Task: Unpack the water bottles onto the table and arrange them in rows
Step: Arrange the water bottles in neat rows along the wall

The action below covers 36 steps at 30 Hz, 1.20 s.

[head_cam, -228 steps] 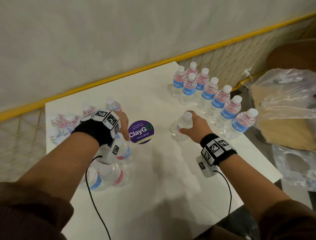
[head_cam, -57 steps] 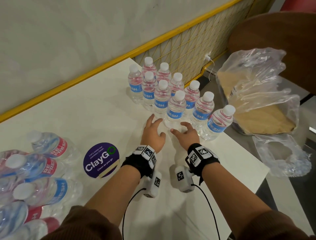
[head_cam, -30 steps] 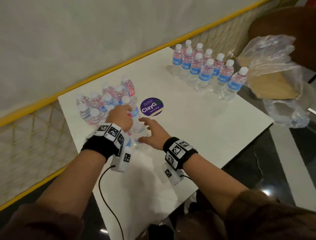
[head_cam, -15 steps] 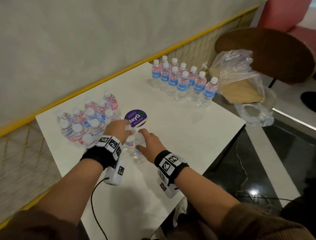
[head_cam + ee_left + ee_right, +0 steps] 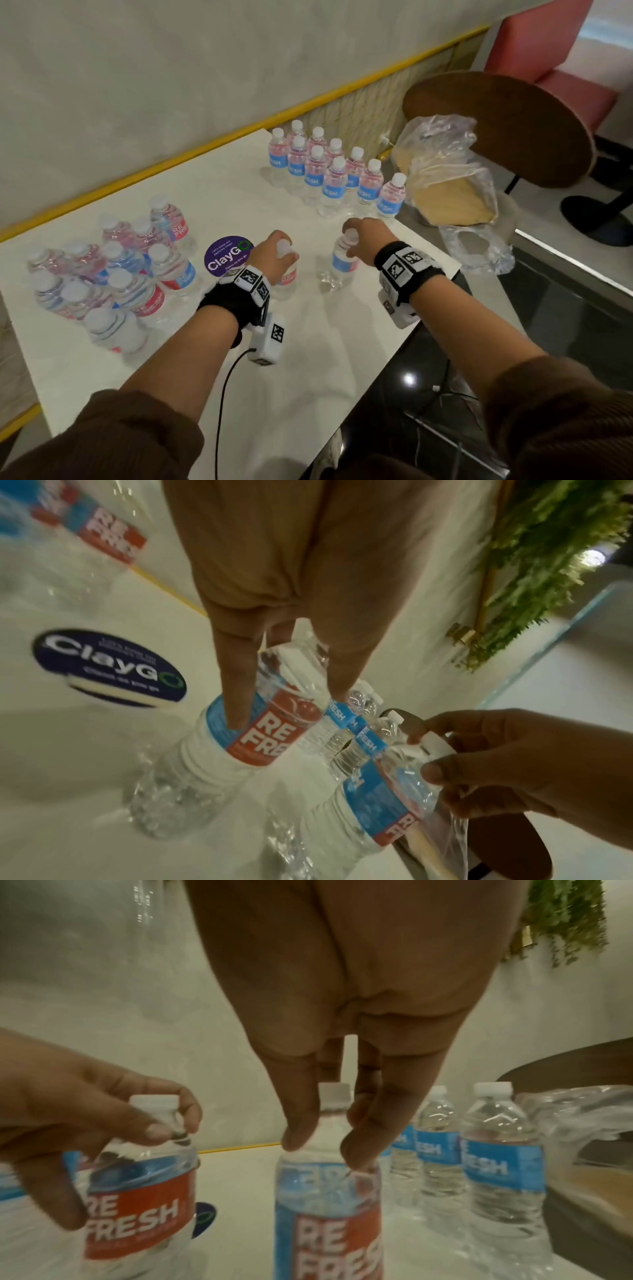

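The left hand [image 5: 270, 255] is pinching the neck of 1 water bottle [image 5: 287, 274] at frame centre, fingers curled round its cap; the right hand [image 5: 364, 236] is gripping a second bottle [image 5: 339, 265] likewise, just right. Both are standing on the white table [image 5: 308, 342], between the arranged rows [image 5: 329, 171] upper centre and the shrink-wrapped pack [image 5: 113, 267] at left.

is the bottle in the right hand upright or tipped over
Upright: the bottle stands with its cap on top, the right hand pinching its neck.
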Available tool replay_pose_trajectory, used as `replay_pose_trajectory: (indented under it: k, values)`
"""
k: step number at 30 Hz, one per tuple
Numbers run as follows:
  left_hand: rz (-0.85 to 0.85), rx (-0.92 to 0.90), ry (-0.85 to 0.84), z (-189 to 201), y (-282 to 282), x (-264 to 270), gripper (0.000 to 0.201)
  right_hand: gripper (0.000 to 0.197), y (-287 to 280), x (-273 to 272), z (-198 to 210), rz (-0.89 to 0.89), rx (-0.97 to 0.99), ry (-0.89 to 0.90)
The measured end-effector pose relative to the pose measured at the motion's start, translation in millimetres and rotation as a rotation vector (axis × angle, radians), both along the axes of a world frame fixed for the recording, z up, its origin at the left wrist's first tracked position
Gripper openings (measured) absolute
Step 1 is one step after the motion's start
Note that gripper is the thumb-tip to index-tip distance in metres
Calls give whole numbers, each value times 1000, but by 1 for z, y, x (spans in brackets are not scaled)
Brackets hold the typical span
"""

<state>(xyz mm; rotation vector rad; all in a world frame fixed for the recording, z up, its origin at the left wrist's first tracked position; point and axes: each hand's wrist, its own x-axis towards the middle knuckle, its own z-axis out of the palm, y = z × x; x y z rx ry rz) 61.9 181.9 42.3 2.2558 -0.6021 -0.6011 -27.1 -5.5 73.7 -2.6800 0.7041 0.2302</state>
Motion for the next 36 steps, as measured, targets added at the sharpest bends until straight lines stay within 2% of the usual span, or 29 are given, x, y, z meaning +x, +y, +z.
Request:
replay_pose_trajectory:
  k: [3, 8, 13, 22, 36]
  values:
    - [37, -40, 2, -2, -26, 8, 24, 38, -37, 16, 7, 29, -66, 53]
    - [66, 1, -29, -5, -59, 20, 28, 38, -80, 43, 19, 43, -205, 87]
    - [105, -43, 4, -8, -75, 29, 29, 39, -105, 69, 22, 64, -194, 72]
    - [130, -53, 12, -10, -89, 41, 28, 32, -121, 98, 18, 103, -179, 35]
    - [103, -40, -40, -17, -89, 43, 29, 37, -120, 115, 2, 83, -214, -69]
